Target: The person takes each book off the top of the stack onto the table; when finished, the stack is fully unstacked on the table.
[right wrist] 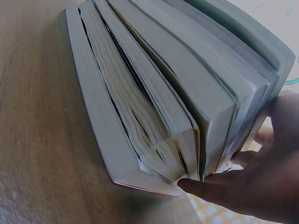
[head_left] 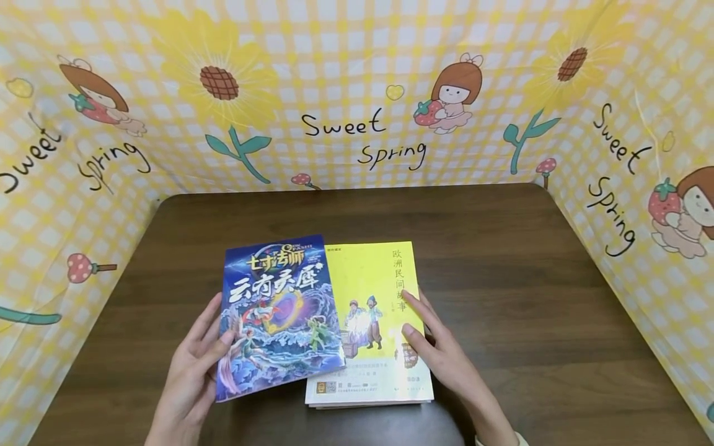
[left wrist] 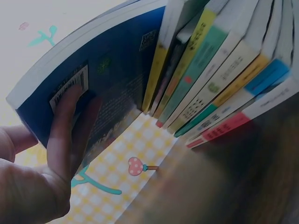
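Pinches the blue book [head_left: 279, 322] by its left edge in the left hand [head_left: 189, 365], with thumb on the front and fingers on the back, tilted partly over the yellow book [head_left: 368, 266], atop the stack [left wrist: 205, 93] midway between left and right edges of the surface [head_left: 502, 279]. Spreads the right hand [head_left: 446, 353] along the stack's right side, with fingers fairly straight, not clenched. Risks, likely, a slip or swing of the blue book, from holding at one edge only; or a skewed stack, from pushing too hard on unevenly gapped books. Has most room toward the right and far edges, less toward the left; cannot tell about the near edge, out of view.
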Available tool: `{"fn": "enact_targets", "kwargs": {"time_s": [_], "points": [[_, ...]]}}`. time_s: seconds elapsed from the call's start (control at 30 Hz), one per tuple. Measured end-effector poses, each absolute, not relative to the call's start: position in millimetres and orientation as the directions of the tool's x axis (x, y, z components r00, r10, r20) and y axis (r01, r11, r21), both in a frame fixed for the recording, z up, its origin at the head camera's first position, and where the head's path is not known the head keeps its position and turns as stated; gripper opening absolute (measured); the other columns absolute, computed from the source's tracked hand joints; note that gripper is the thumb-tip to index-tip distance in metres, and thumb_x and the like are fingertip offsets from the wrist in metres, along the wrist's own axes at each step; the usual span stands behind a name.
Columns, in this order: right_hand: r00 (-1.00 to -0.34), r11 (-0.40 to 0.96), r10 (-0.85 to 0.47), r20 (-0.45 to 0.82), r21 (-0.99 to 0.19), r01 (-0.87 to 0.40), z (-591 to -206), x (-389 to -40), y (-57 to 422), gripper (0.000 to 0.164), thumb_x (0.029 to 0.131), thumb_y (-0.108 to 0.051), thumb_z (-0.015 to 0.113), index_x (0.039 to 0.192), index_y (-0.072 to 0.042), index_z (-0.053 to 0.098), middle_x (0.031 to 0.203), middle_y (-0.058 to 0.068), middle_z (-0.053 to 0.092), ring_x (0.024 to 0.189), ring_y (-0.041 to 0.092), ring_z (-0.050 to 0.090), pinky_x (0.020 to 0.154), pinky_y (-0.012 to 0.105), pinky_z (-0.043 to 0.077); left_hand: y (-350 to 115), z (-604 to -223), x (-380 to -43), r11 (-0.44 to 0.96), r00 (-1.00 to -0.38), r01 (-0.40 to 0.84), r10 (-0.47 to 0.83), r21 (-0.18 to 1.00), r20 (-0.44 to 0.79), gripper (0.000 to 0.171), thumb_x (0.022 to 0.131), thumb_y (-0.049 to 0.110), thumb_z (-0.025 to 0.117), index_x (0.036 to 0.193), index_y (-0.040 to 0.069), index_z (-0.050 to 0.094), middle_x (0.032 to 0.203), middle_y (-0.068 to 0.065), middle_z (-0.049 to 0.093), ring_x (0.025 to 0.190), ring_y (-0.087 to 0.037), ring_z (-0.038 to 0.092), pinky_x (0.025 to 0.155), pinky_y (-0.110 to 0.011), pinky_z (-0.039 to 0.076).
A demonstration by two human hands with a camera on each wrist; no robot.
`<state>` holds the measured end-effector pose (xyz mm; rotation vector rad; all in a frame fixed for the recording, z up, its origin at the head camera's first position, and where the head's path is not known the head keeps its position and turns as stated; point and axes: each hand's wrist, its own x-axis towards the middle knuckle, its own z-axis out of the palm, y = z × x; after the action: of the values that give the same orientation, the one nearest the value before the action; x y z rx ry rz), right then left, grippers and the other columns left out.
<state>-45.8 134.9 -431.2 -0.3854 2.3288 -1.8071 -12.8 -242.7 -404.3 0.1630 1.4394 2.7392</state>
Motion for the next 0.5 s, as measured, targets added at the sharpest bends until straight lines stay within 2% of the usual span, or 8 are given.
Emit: {"fn": "enact_targets", "kwargs": {"time_s": [0.13, 0.33, 0.5], "points": [[-0.952, 0.228, -0.304, 0.032, -0.968, -0.105, -431.3, -45.6, 135.0, 0.052, 0.100, -0.029, 0.053, 0.148, -0.038, 0.035, 0.160, -0.008, 0.009, 0.146, 0.018, 0.009, 0.105, 0.050, 0.033, -252.6, -402.6, -16.0, -0.587, -0.996, 0.029, 0.051, 0.809, 0.072, 0.063, 0.099, -0.012, 0.032, 0.155, 0.014, 0.021, 0.140, -0.004, 0.053, 0.107, -0.022, 0.064, 0.080, -0.034, 0.056], [-0.949, 0.223, -0.314, 0.041, -0.968, -0.116, -431.3, -45.9, 135.7, 0.052, 0.100, -0.028, 0.053, 0.148, -0.037, 0.035, 0.160, -0.008, 0.008, 0.146, 0.018, 0.009, 0.104, 0.038, 0.036, -266.5, -398.0, -20.9, -0.636, -0.996, 0.061, 0.017, 0.769, 0.093, 0.062, 0.099, -0.013, 0.031, 0.153, 0.015, 0.027, 0.137, -0.007, 0.055, 0.101, -0.024, 0.067, 0.076, -0.034, 0.056], [-0.946, 0.214, -0.321, 0.045, -0.970, -0.119, -430.7, -45.9, 136.0, 0.052, 0.100, -0.027, 0.053, 0.148, -0.036, 0.035, 0.160, -0.008, 0.008, 0.146, 0.017, 0.009, 0.105, 0.039, 0.035, -277.3, -395.7, -24.3, -0.677, -0.995, 0.075, -0.003, 0.732, 0.099, 0.060, 0.098, -0.013, 0.030, 0.151, 0.015, 0.032, 0.136, -0.009, 0.056, 0.100, -0.026, 0.067, 0.077, -0.035, 0.056]]}}
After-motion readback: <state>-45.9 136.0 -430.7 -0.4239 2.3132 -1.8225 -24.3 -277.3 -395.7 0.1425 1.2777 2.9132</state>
